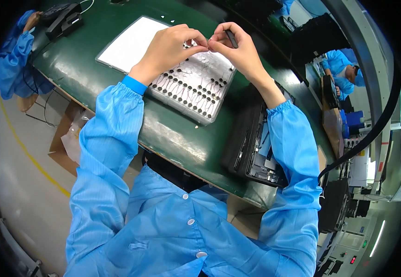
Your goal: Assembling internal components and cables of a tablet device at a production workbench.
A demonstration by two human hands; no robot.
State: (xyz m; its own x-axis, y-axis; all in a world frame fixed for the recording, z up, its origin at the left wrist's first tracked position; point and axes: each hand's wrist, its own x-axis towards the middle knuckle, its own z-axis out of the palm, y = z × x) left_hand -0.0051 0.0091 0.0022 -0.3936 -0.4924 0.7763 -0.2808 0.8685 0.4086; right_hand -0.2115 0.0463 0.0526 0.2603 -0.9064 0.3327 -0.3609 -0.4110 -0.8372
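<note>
Hands (165, 48) close together, right holding black tool (231, 39), tray (182, 110) of black discs (185, 102) beneath

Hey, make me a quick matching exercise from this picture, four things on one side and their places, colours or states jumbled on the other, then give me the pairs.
Column one:
1. Right hand
2. Wristband
3. Cardboard box
4. Small round black parts

Column two:
A. Left of the green table
B. Lying in rows in the tray
C. Holding a slim black tool
D. Bright blue

Pairs: 1-C, 2-D, 3-A, 4-B.
</note>
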